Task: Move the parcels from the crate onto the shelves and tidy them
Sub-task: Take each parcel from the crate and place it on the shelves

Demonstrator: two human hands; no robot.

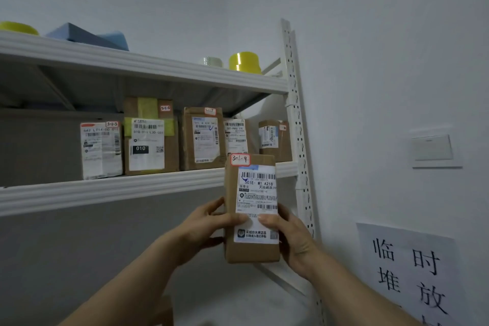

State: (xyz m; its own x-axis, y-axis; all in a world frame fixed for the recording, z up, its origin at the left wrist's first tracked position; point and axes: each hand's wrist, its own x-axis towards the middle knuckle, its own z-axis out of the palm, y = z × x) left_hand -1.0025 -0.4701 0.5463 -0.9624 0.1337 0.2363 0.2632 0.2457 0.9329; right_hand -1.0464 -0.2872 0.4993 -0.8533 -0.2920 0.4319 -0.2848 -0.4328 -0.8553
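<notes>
With the left hand (209, 225) and the right hand (288, 235) both clasping the lower sides of the upright brown cardboard parcel with white label (251, 209), it seems best to lift it straight over the white metal shelf edge (105, 190) above the grip, label kept outward.

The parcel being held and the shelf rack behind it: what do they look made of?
The parcel looks like matte brown cardboard or kraft paper, with a white printed paper label. The shelf rack seems painted white metal, judging by the punched slots in its upright.
</notes>
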